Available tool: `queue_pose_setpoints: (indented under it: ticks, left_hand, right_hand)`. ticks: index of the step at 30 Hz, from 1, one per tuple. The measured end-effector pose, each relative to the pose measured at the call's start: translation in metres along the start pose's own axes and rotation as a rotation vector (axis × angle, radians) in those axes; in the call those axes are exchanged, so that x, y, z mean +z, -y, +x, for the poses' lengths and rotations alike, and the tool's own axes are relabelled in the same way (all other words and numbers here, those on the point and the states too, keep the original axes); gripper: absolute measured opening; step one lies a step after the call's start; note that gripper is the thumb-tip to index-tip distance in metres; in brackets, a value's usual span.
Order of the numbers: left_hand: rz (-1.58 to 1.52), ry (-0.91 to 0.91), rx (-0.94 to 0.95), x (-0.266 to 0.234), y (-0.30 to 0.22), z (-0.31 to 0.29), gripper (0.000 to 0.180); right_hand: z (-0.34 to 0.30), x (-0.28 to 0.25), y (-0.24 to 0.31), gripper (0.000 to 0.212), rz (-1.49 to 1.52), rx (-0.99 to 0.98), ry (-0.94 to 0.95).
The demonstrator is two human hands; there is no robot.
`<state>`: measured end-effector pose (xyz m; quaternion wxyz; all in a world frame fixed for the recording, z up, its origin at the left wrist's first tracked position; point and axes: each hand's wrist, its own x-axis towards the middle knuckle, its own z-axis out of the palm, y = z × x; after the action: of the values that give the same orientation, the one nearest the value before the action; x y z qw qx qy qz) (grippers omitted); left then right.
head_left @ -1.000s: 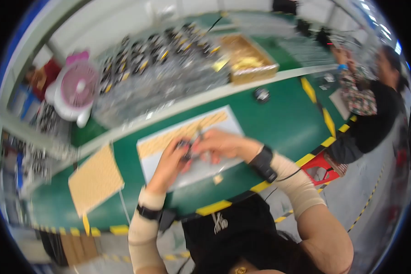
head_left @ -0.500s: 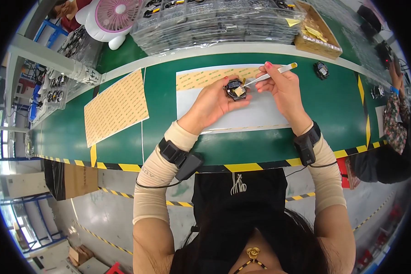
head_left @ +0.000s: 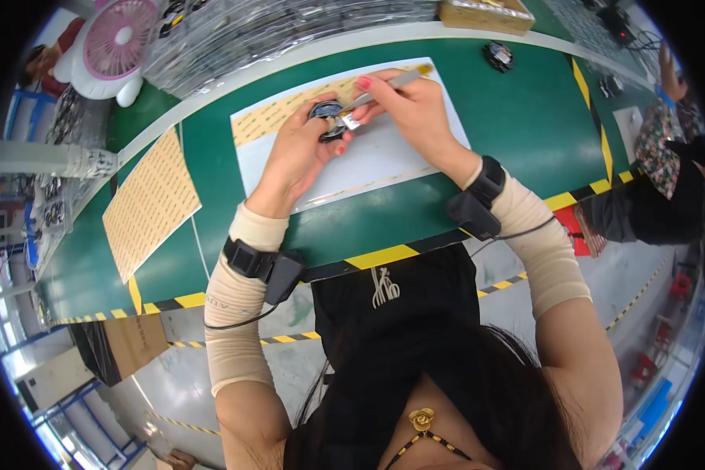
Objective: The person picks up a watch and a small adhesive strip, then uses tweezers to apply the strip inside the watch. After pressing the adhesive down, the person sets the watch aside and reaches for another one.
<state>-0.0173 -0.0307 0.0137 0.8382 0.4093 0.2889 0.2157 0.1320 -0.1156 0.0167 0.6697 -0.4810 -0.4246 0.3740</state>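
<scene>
My left hand (head_left: 294, 160) is closed around the edge of a small round black watch case (head_left: 319, 114) with its inner parts exposed. It is held above a white sheet (head_left: 380, 160) that has a tan patterned strip along its far side. In my right hand (head_left: 415, 113) are slim metal tweezers (head_left: 404, 79) with a yellowish end, tilted so their tips reach the case. A small white piece (head_left: 351, 121) shows beside the case, near my right fingertips. What exactly it is attached to is hidden by the fingers.
A tan patterned sheet (head_left: 153, 207) lies at left. Another round black case (head_left: 498, 56) rests far right. Behind are stacked clear trays (head_left: 290, 35), a cardboard box (head_left: 487, 16) and a pink-and-white fan (head_left: 120, 39). Striped tape (head_left: 380, 257) edges the table. A person (head_left: 666, 157) sits at right.
The view has shifted and tilted, so the table things sit further left and higher. My right hand has come closer to the case, and a white piece now shows beside it.
</scene>
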Motion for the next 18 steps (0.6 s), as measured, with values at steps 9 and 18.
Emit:
queue_pose_setpoints:
  ticks: [9,18]
  left_hand:
    - [-0.136,-0.072,0.160,-0.015,0.003,0.021,0.031]
    - [-0.256,-0.079,0.254,-0.034,0.001,0.030,0.032]
  right_hand:
    - [-0.006,-0.002,0.009,0.029,-0.155,-0.350,-0.178]
    - [-0.040,0.059,0.019,0.023,-0.251,0.201,0.452]
